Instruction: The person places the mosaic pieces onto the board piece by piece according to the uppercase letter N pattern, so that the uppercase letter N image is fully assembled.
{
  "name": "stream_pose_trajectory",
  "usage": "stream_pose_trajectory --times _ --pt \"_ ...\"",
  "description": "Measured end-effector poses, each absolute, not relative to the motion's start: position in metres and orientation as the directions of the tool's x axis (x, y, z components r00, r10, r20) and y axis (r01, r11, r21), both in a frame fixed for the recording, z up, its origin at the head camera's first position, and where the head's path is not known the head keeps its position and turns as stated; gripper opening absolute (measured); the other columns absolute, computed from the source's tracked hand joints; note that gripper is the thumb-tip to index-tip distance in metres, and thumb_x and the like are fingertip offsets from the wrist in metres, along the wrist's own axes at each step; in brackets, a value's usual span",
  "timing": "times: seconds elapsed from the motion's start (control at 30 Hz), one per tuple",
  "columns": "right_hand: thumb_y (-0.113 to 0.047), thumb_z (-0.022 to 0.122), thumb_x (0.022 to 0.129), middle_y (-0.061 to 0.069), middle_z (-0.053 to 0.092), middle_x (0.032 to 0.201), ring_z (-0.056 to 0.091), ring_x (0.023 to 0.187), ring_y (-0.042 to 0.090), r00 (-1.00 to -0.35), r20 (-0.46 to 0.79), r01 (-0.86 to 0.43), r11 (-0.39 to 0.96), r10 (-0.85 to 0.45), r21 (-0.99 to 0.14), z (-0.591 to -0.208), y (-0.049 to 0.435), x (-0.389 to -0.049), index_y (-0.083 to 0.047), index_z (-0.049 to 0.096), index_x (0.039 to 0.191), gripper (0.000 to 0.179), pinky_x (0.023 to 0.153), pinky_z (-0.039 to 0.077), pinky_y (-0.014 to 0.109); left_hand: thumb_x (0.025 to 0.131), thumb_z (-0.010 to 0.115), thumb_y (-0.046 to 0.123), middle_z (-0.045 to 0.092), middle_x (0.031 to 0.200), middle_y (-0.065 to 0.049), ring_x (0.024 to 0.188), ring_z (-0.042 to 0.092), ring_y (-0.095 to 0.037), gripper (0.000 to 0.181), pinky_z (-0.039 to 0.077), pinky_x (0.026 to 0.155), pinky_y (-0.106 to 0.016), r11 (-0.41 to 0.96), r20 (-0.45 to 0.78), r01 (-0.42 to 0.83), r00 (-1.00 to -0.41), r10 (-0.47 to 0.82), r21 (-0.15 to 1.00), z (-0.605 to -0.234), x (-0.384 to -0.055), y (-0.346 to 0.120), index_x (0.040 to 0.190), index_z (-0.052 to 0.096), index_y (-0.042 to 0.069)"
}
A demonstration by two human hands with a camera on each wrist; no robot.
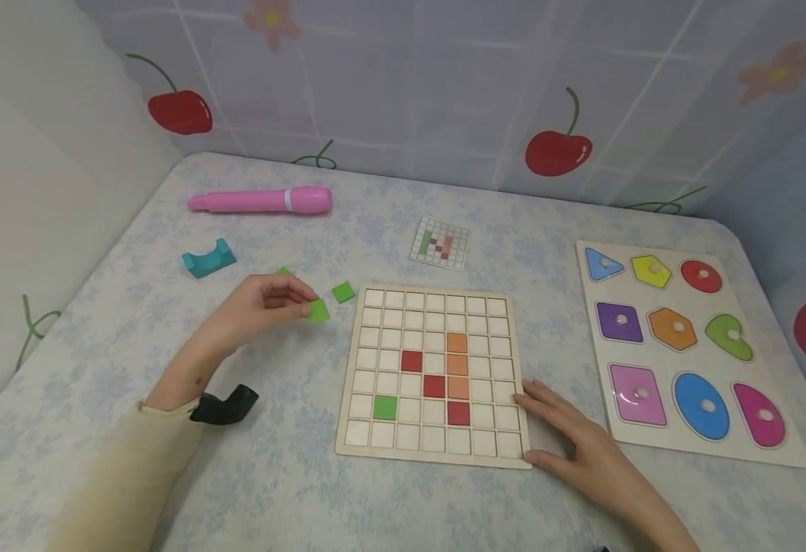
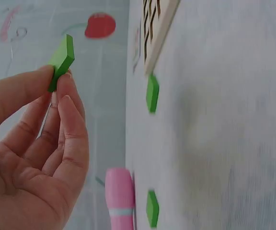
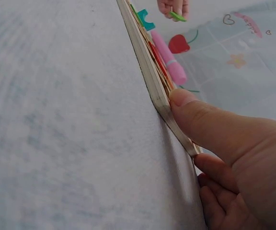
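My left hand [image 1: 258, 310] pinches a green square tile [image 1: 318, 310] between thumb and fingertips, raised above the table left of the wooden grid board [image 1: 433, 461]. In the left wrist view the held tile [image 2: 62, 60] tilts upward. Two loose green tiles lie near this hand: one by the board's upper left corner [image 1: 343, 292], another partly hidden behind the hand [image 1: 285, 271]. On the grid sit one green tile [image 1: 385, 408], three orange tiles [image 1: 457, 364] and three red tiles [image 1: 433, 386]. My right hand [image 1: 575, 437] touches the board's right edge, thumb at the near corner.
Behind the board lies a small printed grid card [image 1: 439, 242]. A pink wand-shaped object [image 1: 251, 202] and a teal arched block [image 1: 209, 259] lie at the back left. To the right is a knobbed shape puzzle [image 1: 633, 330]. A patterned curtain [image 1: 403, 92] borders the table's back.
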State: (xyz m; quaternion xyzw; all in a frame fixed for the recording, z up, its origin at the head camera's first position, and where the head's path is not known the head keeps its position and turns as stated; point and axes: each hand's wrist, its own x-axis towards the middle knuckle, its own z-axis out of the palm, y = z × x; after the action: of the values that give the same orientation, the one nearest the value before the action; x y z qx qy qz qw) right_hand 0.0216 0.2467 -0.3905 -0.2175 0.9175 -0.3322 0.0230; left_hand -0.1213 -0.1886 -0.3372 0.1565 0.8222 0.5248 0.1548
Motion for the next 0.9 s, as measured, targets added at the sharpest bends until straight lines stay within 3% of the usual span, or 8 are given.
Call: stream_pose_trajectory --times 0.33,0.9 --pt "-0.027 0.077 0.077 0.004 0.039 0.144 0.026 0.134 0.012 -0.905 0.095 -0.379 0.685 -0.415 -0.622 -0.39 0.247 0.02 -0.021 0.048 0.137 0.067 0.097 0.016 0.007 0.084 0.07 0.006 0.066 0.085 -0.002 0.076 0.063 -0.016 0.009 0.051 0.071 -0.03 0.371 -0.108 0.162 -0.786 0.609 0.914 -0.355 -0.101 -0.12 0.092 0.069 0.004" --pt "-0.025 0.078 0.076 0.004 0.039 0.144 0.026 0.134 0.012 -0.898 0.11 -0.397 0.679 -0.426 -0.618 -0.391 0.247 0.021 -0.021 0.049 0.137 0.068 0.098 0.017 0.007 0.08 0.072 0.002 0.062 0.072 0.006 0.066 0.058 -0.009 0.007 0.05 0.063 -0.027 0.446 -0.097 0.286 -0.743 0.662 0.848 -0.367 -0.09 -0.104 0.079 0.069 0.009"
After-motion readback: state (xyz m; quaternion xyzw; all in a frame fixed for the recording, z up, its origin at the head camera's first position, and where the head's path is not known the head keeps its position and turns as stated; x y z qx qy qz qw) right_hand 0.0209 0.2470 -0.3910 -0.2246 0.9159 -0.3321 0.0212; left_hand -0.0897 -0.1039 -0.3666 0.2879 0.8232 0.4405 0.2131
